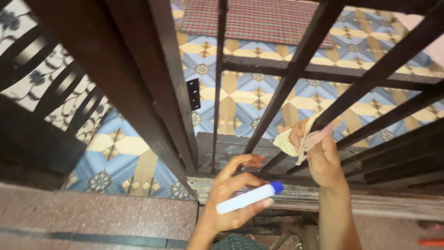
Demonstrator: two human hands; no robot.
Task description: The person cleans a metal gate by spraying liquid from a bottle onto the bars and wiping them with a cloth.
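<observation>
Left hand sits low in the frame, fingers curled around a white tube with a blue cap, cap pointing up to the right. Right hand is higher, bunching a pale yellow cloth against a dark bar of the metal gate, right where the bar meets the lower rail. Beyond the bars lie patterned blue and yellow floor tiles and what looks like a checked mat.
</observation>
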